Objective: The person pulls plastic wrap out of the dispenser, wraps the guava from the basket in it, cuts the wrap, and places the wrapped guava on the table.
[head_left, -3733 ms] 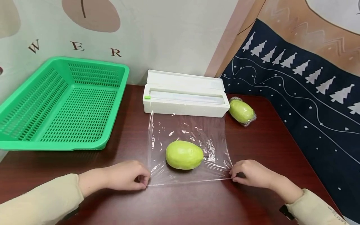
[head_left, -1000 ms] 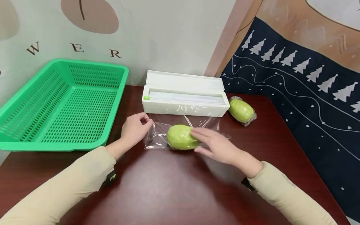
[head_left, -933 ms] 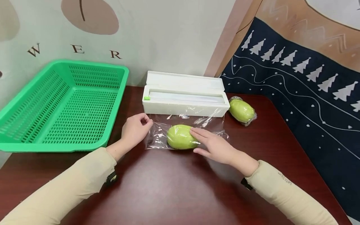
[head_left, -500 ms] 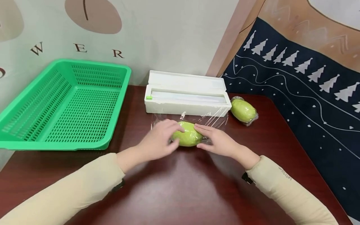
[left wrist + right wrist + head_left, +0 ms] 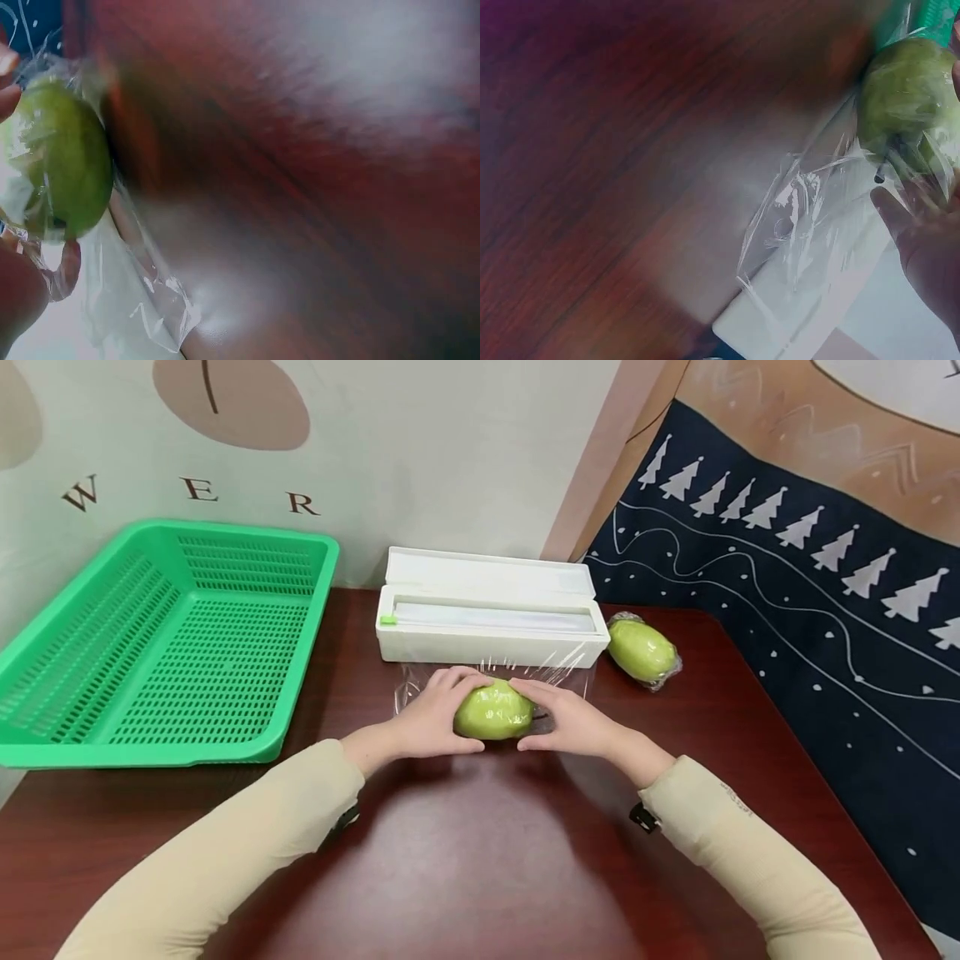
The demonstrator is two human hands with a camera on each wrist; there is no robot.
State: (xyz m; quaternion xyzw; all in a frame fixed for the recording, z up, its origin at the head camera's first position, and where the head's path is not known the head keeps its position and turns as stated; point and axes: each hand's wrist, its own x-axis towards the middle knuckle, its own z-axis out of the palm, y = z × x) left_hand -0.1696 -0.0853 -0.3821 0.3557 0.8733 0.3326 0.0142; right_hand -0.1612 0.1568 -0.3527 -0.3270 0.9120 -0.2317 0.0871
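Note:
A yellow-green oval fruit [image 5: 495, 710], like a small melon with a short stem, lies partly wrapped in clear cling film [image 5: 795, 202]. My left hand [image 5: 433, 714] holds its left end, with fingers over the top and thumb at the near side. Its right end is held likewise by my right hand [image 5: 572, 722]. The film still runs back from the fruit to the white cling film box [image 5: 491, 647], whose lid stands up. Loose film sticks out past both ends, as the wrist views show. The fruit's underside is hidden.
At the box's right end lies a second yellow-green fruit [image 5: 642, 650], wrapped in film. A green plastic basket [image 5: 300, 685] stands on the left. A green slider [image 5: 387, 620] sits at the box's left end. Everything rests on a dark red wooden table [image 5: 487, 860] against a wall.
Earlier both hands pinched the film's near corners; the film now lies over the fruit, which sits nearer the box. My left hand has left the film's left edge and joined the right on the fruit.

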